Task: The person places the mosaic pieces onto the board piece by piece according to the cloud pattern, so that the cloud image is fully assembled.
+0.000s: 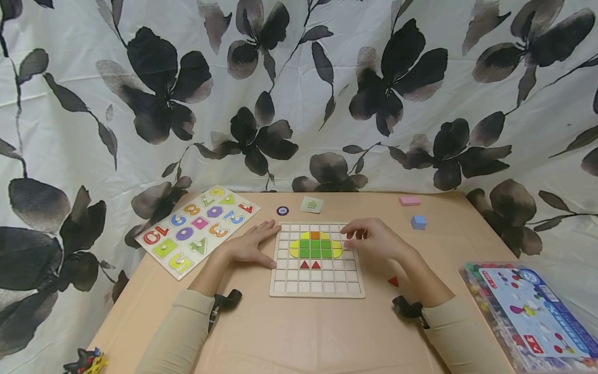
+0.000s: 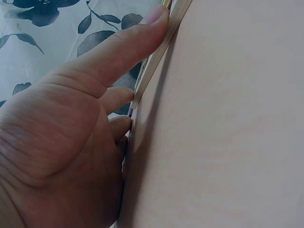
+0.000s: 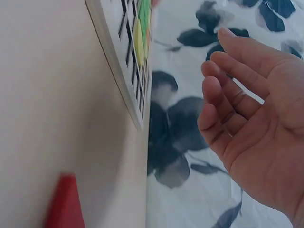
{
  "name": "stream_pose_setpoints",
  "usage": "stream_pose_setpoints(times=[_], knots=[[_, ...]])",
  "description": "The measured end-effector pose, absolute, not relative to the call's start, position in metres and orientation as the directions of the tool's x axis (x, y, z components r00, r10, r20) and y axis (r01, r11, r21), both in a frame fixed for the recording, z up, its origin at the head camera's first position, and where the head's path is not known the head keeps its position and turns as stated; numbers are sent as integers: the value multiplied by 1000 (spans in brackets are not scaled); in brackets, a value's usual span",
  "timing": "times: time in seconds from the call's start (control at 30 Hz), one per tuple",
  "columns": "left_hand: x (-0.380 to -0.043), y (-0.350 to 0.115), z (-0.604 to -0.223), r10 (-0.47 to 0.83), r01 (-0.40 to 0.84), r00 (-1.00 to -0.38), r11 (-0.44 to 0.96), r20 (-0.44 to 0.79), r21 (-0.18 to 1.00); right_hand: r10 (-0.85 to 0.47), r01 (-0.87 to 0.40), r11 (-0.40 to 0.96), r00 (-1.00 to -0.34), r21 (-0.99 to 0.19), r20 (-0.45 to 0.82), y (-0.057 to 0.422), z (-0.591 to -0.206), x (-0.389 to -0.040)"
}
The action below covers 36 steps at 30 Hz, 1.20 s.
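Observation:
A white grid board (image 1: pixel 317 287) lies flat on the table. In its squares sit green squares (image 1: pixel 315 253), yellow rounded pieces (image 1: pixel 294 253), an orange square (image 1: pixel 315 235) and two red triangles (image 1: pixel 304 265). My left hand (image 1: pixel 249 245) rests at the board's left edge, thumb and fingers extended; the thumb touches the rim in the left wrist view. Over the board's upper right edge hovers my right hand (image 1: pixel 374 240), fingers loosely bent, with nothing showing between them in the right wrist view. A loose red triangle (image 1: pixel 394 281) lies on the table below the right hand.
A number-and-shape puzzle board (image 1: pixel 189 246) lies left of the left hand. Behind the grid are a round token (image 1: pixel 282 211) and a picture card (image 1: pixel 311 204). A blue cube (image 1: pixel 418 223), pink block (image 1: pixel 409 201) and plastic case (image 1: pixel 528 317) stand right; small figures (image 1: pixel 86 361) lower left.

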<state>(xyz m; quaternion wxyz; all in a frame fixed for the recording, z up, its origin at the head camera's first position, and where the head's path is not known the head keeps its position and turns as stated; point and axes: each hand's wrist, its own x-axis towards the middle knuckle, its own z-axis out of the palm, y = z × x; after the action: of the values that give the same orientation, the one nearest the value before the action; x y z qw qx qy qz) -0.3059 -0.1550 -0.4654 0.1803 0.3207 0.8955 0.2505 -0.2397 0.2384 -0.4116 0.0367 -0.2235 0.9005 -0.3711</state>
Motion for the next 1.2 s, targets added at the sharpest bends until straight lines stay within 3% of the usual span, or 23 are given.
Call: stream_pose_setpoints(times=[0.3, 0.67, 0.87, 1.2], knots=[[-307, -156, -466, 662, 483, -731, 672, -165, 561, -450, -412, 625, -884, -663, 126, 274, -409, -245], [-307, -156, -465, 666, 489, -729, 669, -160, 559, -487, -376, 622, -873, -687, 36, 305, -414, -247], [-307, -156, -464, 667, 491, -728, 669, -160, 557, -510, -270, 651, -848, -710, -145, 318, -415, -242], [-307, -155, -464, 664, 488, -729, 672, -163, 557, -527, -22, 680, -711, -733, -467, 327, -416, -231]])
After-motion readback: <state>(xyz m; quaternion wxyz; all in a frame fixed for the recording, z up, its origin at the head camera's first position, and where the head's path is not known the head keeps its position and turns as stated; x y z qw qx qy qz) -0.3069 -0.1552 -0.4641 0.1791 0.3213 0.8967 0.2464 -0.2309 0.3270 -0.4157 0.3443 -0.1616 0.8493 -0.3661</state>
